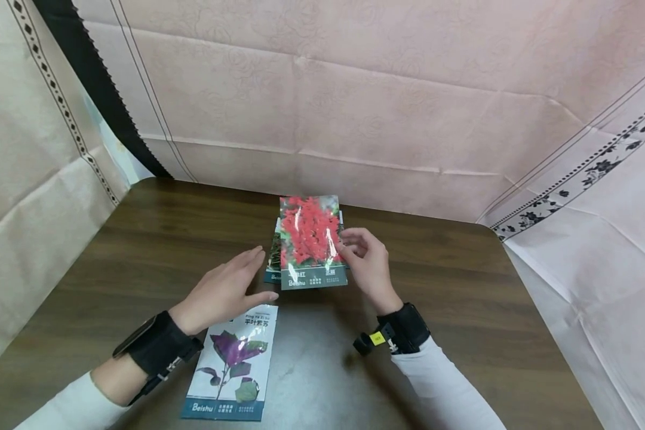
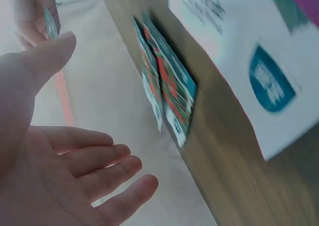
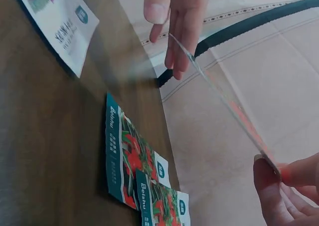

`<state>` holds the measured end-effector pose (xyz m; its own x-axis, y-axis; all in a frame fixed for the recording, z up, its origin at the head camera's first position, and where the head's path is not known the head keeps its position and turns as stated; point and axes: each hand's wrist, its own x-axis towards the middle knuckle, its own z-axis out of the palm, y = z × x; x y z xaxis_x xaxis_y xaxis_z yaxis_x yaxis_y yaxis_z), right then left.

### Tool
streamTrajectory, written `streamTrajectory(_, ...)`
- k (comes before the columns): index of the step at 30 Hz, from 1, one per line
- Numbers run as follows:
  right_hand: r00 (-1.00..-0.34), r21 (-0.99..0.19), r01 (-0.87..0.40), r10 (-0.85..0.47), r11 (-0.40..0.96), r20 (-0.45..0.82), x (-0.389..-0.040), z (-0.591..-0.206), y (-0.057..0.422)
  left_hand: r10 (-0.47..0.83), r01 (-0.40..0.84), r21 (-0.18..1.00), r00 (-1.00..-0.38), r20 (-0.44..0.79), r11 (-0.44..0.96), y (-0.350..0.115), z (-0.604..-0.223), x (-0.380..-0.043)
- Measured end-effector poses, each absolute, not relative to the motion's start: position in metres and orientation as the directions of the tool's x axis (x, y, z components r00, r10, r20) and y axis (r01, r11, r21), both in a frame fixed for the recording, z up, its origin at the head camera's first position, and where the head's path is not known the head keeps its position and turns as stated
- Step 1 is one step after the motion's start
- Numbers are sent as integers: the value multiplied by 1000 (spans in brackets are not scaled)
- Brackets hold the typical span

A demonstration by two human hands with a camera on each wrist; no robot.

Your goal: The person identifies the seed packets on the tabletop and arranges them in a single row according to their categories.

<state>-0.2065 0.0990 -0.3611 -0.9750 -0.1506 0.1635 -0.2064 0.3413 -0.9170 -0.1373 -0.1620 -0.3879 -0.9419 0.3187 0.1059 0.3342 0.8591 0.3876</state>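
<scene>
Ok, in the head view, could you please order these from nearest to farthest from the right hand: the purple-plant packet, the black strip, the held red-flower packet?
1. Red-flower packet: in the right hand's grip.
2. Purple-plant packet: on the table, lower left.
3. Black strip: upper left, beyond the table.

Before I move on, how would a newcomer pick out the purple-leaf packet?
On the brown table, find the left hand. Below it in the head view lies the packet, the only one picturing purple leaves, not red flowers.
</scene>
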Motion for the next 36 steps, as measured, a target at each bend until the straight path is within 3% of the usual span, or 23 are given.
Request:
streamTrajectory(6, -977, -905, -195, -155, 378, 146, -190, -368, 118, 370, 395, 379, -918, 139, 837, -147, -384, -124)
streamTrajectory(17, -967, -894, -230, -196, 384, 164, -163, -371, 138, 428, 427, 378, -900, 86, 821, -123, -378, -106)
streamTrajectory(26, -966, -902, -195, -235, 385, 108, -141, -376, 148, 483, 489, 300, -870, 98, 819, -121, -379, -95)
streamTrajectory(36, -962, -917, -94, -273, 387, -16, -125, -384, 154, 512, 492, 309, -859, 18, 814, -119, -382, -78)
